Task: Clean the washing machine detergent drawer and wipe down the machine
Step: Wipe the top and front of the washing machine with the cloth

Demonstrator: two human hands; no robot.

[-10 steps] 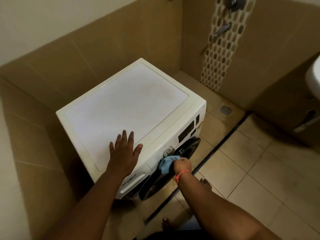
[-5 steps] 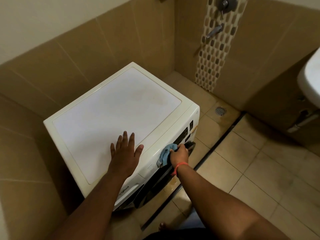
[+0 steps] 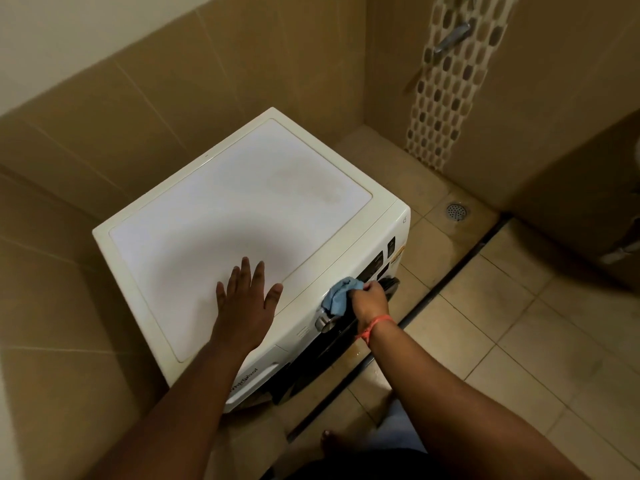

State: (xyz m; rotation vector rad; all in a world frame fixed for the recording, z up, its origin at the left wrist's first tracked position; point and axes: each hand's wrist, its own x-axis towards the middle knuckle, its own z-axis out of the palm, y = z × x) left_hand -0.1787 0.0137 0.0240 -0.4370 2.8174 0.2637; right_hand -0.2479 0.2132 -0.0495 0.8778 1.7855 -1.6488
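Right hand [image 3: 370,301] grips the blue cloth [image 3: 337,295] against the washing machine [image 3: 242,209] front panel, just above the dial [image 3: 325,322], left hand [image 3: 247,299] flat and open on top; risk: cloth knocks the dial or buttons.

Standing in a tiled corner: white front-loading washing machine [image 3: 242,209], flat top faintly stained, dark control panel and silver dial [image 3: 323,323] facing right. Lying bunched against the panel just above the dial: light blue cloth [image 3: 337,295]. Sitting closed at the near end: detergent drawer [image 3: 258,375].
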